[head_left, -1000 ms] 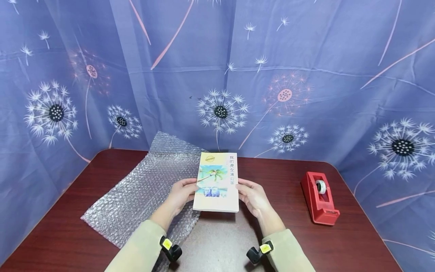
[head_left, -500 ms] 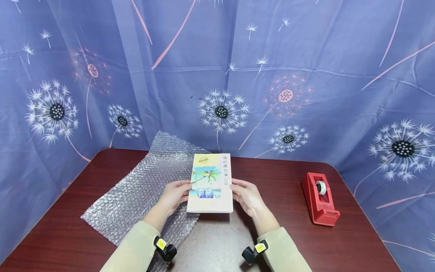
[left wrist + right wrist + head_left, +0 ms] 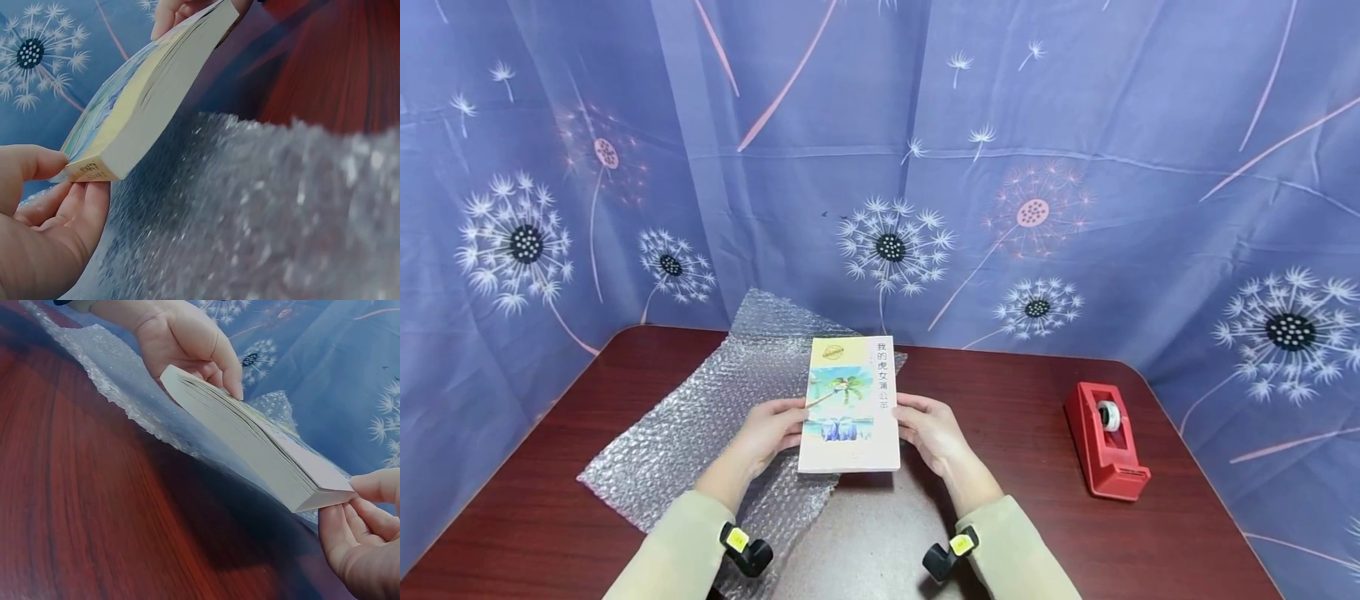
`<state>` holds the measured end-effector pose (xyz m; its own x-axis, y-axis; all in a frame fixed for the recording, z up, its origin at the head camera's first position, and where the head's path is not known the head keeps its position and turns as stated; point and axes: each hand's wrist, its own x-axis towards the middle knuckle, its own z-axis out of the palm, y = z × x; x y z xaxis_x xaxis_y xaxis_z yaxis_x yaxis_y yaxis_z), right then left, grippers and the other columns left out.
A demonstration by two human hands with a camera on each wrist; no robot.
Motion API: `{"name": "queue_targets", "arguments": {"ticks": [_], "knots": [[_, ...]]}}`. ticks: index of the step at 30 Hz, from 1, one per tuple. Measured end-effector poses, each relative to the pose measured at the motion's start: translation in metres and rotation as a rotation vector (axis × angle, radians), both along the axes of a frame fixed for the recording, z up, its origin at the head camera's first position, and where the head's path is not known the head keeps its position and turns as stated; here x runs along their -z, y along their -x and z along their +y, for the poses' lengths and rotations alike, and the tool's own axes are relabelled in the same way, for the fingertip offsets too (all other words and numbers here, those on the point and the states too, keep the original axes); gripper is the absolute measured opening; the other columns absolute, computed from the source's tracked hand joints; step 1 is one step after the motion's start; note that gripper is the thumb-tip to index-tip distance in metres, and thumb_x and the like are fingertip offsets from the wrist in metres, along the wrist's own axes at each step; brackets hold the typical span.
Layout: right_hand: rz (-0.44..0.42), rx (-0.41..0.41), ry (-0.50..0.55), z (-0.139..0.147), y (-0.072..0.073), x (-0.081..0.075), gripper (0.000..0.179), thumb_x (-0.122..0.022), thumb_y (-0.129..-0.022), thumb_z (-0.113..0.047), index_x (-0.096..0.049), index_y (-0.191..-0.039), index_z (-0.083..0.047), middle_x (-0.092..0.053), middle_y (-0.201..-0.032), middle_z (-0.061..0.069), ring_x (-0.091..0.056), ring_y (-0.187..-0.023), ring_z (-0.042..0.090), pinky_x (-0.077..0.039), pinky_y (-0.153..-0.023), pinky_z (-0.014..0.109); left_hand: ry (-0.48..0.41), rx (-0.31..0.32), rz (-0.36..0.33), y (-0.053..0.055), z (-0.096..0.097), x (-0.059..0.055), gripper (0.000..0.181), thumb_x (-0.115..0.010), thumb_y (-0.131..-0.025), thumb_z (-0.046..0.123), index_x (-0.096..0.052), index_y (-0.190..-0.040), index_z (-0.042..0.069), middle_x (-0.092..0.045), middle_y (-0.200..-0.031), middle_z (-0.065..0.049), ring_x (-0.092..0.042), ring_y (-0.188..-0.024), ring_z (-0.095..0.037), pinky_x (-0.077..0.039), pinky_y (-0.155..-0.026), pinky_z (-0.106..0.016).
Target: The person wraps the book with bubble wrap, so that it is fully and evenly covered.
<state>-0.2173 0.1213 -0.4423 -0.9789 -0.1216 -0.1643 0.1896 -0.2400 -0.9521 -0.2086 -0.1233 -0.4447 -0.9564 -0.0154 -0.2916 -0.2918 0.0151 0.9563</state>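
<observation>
A paperback book [image 3: 850,408] with a palm tree on its cover is held face up between both hands, raised above the table. My left hand [image 3: 765,433] grips its left edge; in the left wrist view the thumb lies on the cover and the fingers [image 3: 94,203] are underneath the spine. On the opposite edge, my right hand [image 3: 936,433] pinches the page side, thumb above and fingers [image 3: 337,531] below in the right wrist view. Beneath and left of the book, a sheet of bubble wrap [image 3: 700,425] is spread flat on the table, partly hidden by the book and left arm.
A red tape dispenser [image 3: 1105,437] with a roll of tape [image 3: 1108,414] stands at the right side of the dark wooden table [image 3: 1015,433]. Behind the table hangs a blue curtain [image 3: 790,200] with dandelion prints. The bubble wrap's far end reaches the curtain.
Both hands have carried the book to the left, so it now covers more of the bubble wrap. The grip looks the same; the tape dispenser and bubble wrap stay in place.
</observation>
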Motion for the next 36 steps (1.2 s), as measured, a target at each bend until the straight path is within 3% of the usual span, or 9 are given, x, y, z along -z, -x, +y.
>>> {"name": "queue_targets", "arguments": {"ticks": [10, 21, 36], "knots": [[0.026, -0.04, -0.027, -0.012, 0.001, -0.002, 0.038, -0.055, -0.084, 0.007, -0.051, -0.119, 0.02, -0.066, -0.094, 0.012, -0.064, -0.075, 0.012, -0.055, -0.071, 0.027, 0.026, 0.025, 0.004, -0.002, -0.017, 0.001, 0.041, -0.056, -0.092, 0.01, -0.052, -0.128, -0.008, -0.067, -0.107, -0.018, -0.067, -0.084, -0.015, -0.057, -0.075, -0.027], [0.023, -0.087, -0.054, -0.027, 0.003, -0.002, 0.037, -0.055, -0.085, 0.008, -0.051, -0.12, 0.019, -0.061, -0.106, 0.018, -0.064, -0.077, 0.011, -0.055, -0.074, 0.028, 0.07, 0.005, 0.0, -0.003, -0.032, 0.0, 0.044, -0.057, -0.091, 0.011, -0.05, -0.131, -0.006, -0.064, -0.113, -0.02, -0.066, -0.084, -0.012, -0.056, -0.076, -0.027], [0.049, -0.149, -0.062, -0.049, 0.003, -0.003, 0.038, -0.056, -0.085, 0.008, -0.052, -0.121, 0.019, -0.065, -0.107, 0.024, -0.065, -0.082, 0.012, -0.057, -0.078, 0.03, 0.292, 0.069, 0.049, -0.009, -0.056, -0.005, 0.043, -0.054, -0.094, 0.015, -0.05, -0.13, -0.007, -0.059, -0.12, -0.024, -0.065, -0.09, -0.017, -0.057, -0.08, -0.036]]}}
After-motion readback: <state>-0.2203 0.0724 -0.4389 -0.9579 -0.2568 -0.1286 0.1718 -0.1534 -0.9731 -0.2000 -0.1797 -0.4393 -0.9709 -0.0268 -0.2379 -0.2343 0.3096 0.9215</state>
